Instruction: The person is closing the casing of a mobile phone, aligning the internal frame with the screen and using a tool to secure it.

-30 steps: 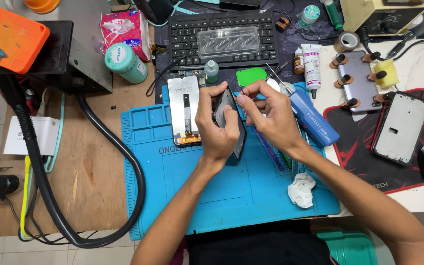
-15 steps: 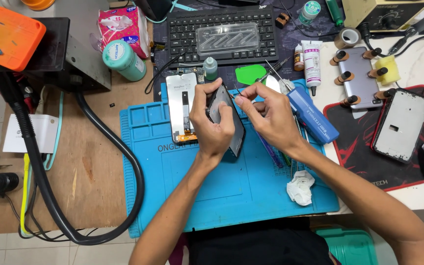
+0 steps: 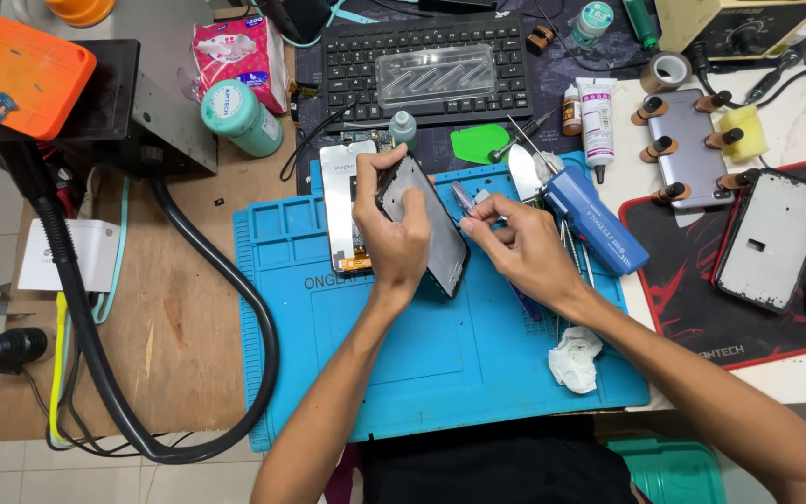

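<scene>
L grip: my left hand is wrapped round the dark phone, thumb + fingers clamped on its edges, holding it tilted up off the blue mat.
R grip: my right hand is pinched closed on a small metal tool, tip just beside the phone's upper right edge; can't tell if it touches.
Phone pos: above mat centre, betw. both hands, dark face turned toward right hand.
Left of phone: white phone panel lying flat on mat's top-left, partly behind my left hand.
Right of hand: blue handheld device on mat's right edge, lying diagonal; thin metal tools beside it, partly hidden.
Mat front-right: crumpled white wipe, near my right forearm.
Behind mat: black keyboard w/ clear plastic tray on top; green pick and small dropper bottle just in front of it.
Far right: red-black pad w/ a phone frame; grey phone back clamped w/ small clips next to it.
Far left: wooden desk, black hose looping over it, orange-topped black box, teal canister.
</scene>
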